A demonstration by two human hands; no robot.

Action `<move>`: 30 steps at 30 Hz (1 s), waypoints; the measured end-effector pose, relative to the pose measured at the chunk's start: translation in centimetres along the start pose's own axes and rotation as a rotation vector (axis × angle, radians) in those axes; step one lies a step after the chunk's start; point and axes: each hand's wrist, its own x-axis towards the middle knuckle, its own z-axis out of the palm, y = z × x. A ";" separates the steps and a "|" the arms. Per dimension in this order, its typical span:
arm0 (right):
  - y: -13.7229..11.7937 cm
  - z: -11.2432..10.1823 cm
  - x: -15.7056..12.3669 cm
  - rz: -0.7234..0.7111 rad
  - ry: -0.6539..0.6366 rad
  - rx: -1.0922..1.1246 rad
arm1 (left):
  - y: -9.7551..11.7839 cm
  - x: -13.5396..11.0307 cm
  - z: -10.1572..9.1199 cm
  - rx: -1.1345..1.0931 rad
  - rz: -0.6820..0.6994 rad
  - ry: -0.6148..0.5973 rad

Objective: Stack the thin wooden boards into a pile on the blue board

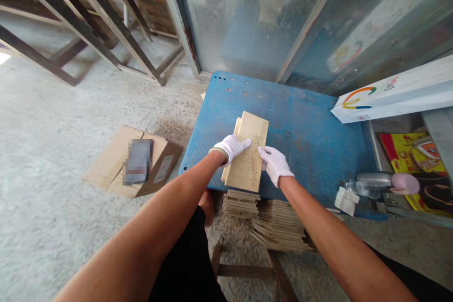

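Note:
Both my hands wear white gloves. A small stack of flat beige slabs rests on a blue metal table top, its top slab streaked with brown. My left hand grips the stack's left edge, with the fingers lying across the top slab. My right hand presses against the right edge. Below the table's near edge, two piles of similar slabs sit on the floor, partly hidden by my arms.
A flattened cardboard box with a blurred grey patch lies on the concrete floor at left. Wooden frames stand behind it. A white paper bag, a clear bottle and yellow printed packaging sit at right. A glass panel rises behind the table.

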 end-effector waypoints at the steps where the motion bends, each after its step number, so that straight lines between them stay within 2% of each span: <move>1: 0.1 0.1 0.4 0.003 0.021 -0.010 | 0.0 0.4 -0.1 0.057 -0.004 -0.009; 6: 1.0 0.8 2.8 -0.110 0.162 -0.174 | 0.1 1.9 -0.8 0.220 -0.021 -0.020; 12: 2.5 1.5 4.8 -0.202 0.259 -0.461 | 0.1 2.7 -0.7 0.326 -0.023 0.001; 16: 2.0 1.5 4.6 -0.228 0.276 -0.629 | 0.1 2.6 -0.4 0.438 0.065 0.016; 19: 1.0 1.8 3.9 -0.222 0.283 -0.778 | 0.0 2.5 -0.3 0.498 0.078 -0.013; 23: 0.0 2.3 3.3 -0.224 0.283 -0.900 | -0.3 2.7 -0.2 0.517 0.074 0.023; 26: -0.3 2.5 3.1 -0.243 0.273 -0.978 | -0.7 3.0 -0.3 0.534 0.060 0.027; 30: -0.4 2.2 2.7 -0.270 0.288 -1.134 | -1.1 3.2 -0.2 0.558 0.112 0.032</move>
